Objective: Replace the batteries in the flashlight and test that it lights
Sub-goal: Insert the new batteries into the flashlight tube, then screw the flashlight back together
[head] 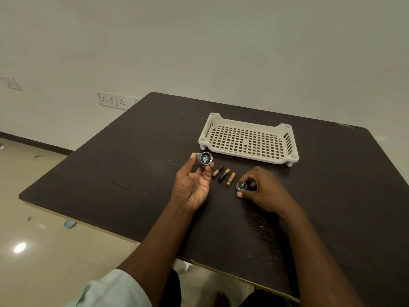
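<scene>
Dark wood table [132,173] lay under us: our right hand [263,191] pinched the cap [241,185], three batteries [224,175] lay loose between our hands, our left hand [194,182] gripped the opened flashlight [204,158]. We judged loading came next, polarity minded; beyond stood a tray [247,140].

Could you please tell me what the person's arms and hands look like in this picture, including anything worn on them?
Both forearms are bare. The left hand and right hand wear no gloves, and no rings, watch or bracelet can be seen. Only a pale, light-blue sleeve shows, bunched up at the left elbow near the bottom edge. No sleeve is visible on the right arm.
</scene>
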